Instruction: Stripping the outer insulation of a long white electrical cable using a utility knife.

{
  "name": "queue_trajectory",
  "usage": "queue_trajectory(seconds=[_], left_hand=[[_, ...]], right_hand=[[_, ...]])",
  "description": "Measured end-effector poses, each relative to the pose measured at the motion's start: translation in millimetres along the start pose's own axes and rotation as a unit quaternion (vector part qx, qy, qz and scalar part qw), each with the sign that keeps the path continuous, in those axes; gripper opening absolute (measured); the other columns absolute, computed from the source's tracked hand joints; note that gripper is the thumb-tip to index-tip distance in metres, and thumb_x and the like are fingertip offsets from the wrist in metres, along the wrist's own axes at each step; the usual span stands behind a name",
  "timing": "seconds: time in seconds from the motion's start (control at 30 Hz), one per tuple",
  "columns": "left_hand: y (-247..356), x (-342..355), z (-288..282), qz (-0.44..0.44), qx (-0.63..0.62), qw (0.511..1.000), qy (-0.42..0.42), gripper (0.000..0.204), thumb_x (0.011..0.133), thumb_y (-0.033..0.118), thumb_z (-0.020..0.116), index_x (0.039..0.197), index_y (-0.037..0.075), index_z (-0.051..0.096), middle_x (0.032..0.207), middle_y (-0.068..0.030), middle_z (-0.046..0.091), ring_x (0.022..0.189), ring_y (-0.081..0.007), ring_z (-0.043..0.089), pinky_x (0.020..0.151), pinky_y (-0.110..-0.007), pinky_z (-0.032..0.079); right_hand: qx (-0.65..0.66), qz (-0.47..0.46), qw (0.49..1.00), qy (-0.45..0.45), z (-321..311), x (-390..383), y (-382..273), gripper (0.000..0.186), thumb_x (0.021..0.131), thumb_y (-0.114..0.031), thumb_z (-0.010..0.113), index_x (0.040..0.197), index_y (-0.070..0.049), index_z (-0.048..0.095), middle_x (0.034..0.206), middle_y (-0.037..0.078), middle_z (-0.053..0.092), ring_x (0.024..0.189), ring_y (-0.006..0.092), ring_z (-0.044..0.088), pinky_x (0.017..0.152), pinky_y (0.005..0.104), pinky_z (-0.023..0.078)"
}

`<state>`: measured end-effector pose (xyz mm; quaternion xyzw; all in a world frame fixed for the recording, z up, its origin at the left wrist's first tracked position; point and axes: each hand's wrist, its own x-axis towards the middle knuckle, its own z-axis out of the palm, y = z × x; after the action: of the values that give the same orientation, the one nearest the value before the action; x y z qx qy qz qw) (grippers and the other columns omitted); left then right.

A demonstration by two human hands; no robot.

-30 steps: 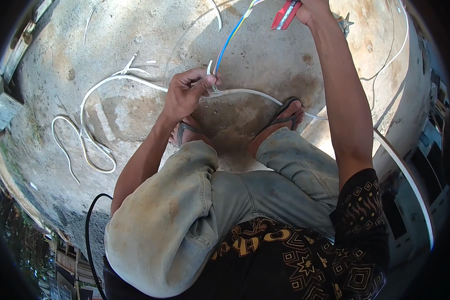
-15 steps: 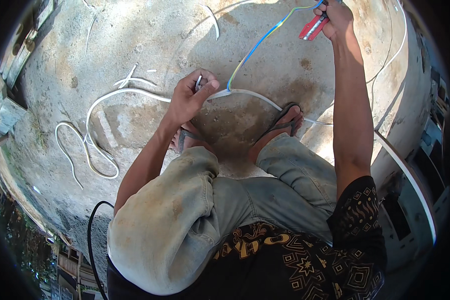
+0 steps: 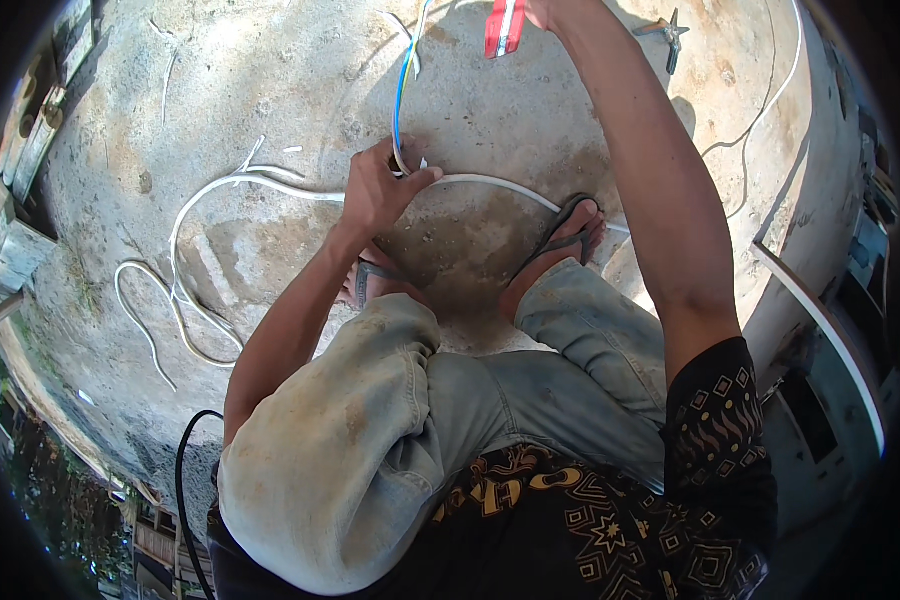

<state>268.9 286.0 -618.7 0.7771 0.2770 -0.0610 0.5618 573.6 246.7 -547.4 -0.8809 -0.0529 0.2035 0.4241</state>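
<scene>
My left hand (image 3: pixel 378 188) is closed around a white-sheathed cable (image 3: pixel 500 182) low over the ground, between my feet and the far side. Coloured inner wires (image 3: pixel 401 95), blue and yellow-green among them, rise from the cable at my left fingers and run out past the top edge. At the top edge my right hand (image 3: pixel 550 12) is partly cut off. A red cutter knife (image 3: pixel 505 28) with a pale strip along it sticks out from this hand, its far end out of view. Whether the right fingers also grip the wires is hidden.
Loose white cable (image 3: pixel 177 245) curls on the concrete at left, near cut sheath scraps (image 3: pixel 260 172). A dark metal tool (image 3: pixel 673 40), perhaps pliers, lies at upper right. My sandalled feet (image 3: pixel 578 235) flank the cable. A pale curved strip (image 3: pixel 830 325) stands at far right.
My right hand has swung left and farther away with the knife, uncovering the metal tool. The coloured wires now stand steeper and farther left. My left fingers have lowered around the cable.
</scene>
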Motion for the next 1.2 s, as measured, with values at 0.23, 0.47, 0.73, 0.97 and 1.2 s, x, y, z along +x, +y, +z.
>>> queue_trajectory(seconds=[0.23, 0.47, 0.73, 0.97, 1.2], left_hand=[[17.5, -21.7, -0.9, 0.337, 0.183, 0.909, 0.161, 0.045, 0.084, 0.027, 0.073, 0.122, 0.007, 0.061, 0.116, -0.0124, 0.053, 0.104, -0.0228, 0.056, 0.089, -0.043, 0.047], [44.2, -8.1, -13.1, 0.448, 0.542, 0.707, -0.075, 0.029, 0.093, 0.022, 0.057, 0.114, 0.003, 0.063, 0.112, -0.0160, 0.058, 0.124, -0.0264, 0.051, 0.118, -0.058, 0.025], [1.5, 38.0, -94.4, 0.379, 0.417, 0.802, -0.199, 0.021, 0.090, 0.025, 0.063, 0.092, 0.004, 0.063, 0.079, -0.0094, 0.060, 0.078, -0.0273, 0.057, 0.080, -0.040, 0.040], [-54.9, 20.1, -128.4, 0.368, 0.316, 0.863, -0.142, 0.021, 0.080, 0.026, 0.075, 0.086, 0.007, 0.067, 0.086, -0.0108, 0.069, 0.084, -0.0280, 0.065, 0.082, -0.041, 0.042], [-28.7, 28.6, -152.8, 0.342, 0.326, 0.872, -0.128, 0.027, 0.075, 0.018, 0.078, 0.099, 0.007, 0.071, 0.103, -0.0128, 0.070, 0.095, -0.0312, 0.064, 0.094, -0.040, 0.043]], right_hand=[[-0.066, 0.075, 0.979, -0.180, -101.0, -58.3, 97.4, 0.047, 0.099, -0.046, 0.057, 0.109, -0.001, 0.065, 0.083, 0.005, 0.064, 0.065, 0.0093, 0.055, 0.059, 0.0250, 0.044], [-0.658, 0.071, 0.622, -0.420, -258.5, -116.1, 170.8, 0.049, 0.093, -0.049, 0.060, 0.107, -0.004, 0.072, 0.107, 0.020, 0.068, 0.105, 0.0373, 0.066, 0.091, 0.0472, 0.052], [-0.455, 0.251, 0.757, -0.396, -300.6, -206.9, 260.0, 0.064, 0.093, -0.065, 0.049, 0.094, -0.005, 0.072, 0.088, 0.022, 0.068, 0.088, 0.0356, 0.066, 0.079, 0.0464, 0.049], [-0.292, 0.277, 0.872, -0.278, -253.7, -237.8, 310.6, 0.036, 0.084, -0.035, 0.075, 0.110, -0.011, 0.073, 0.096, 0.012, 0.074, 0.090, 0.0277, 0.071, 0.082, 0.0389, 0.054], [-0.254, 0.247, 0.920, -0.167, -235.9, -146.5, 189.1, 0.033, 0.092, -0.017, 0.057, 0.109, -0.001, 0.033, 0.076, 0.014, 0.059, 0.061, 0.0212, 0.061, 0.053, 0.0353, 0.052]])
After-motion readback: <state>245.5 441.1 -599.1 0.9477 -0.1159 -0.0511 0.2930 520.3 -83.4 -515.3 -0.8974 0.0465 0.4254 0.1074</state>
